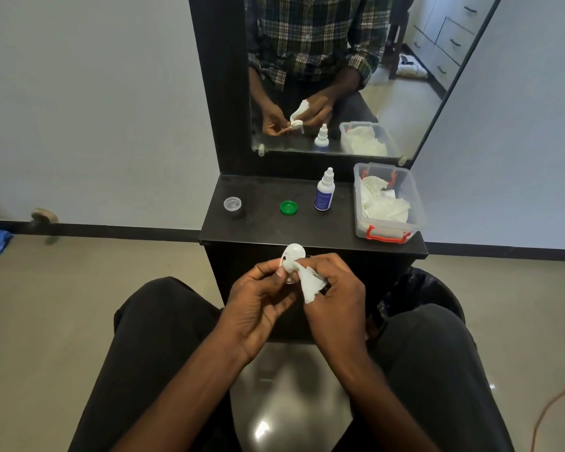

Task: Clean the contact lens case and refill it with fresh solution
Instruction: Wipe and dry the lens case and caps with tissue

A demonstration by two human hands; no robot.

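On the dark shelf stand one solution bottle, one green cap, one clear cap and one plastic box holding crumpled tissues (its red latch faces the person). The box sits at the shelf's 3 o'clock edge, the clear cap near the 9 o'clock edge, with bare surface between the caps and the front lip. Below that lip, the left hand pinches the white lens case between thumb and fingers, palm turned inward. The right hand, at 3 o'clock of it, grips one tissue twisted into a well of the case.
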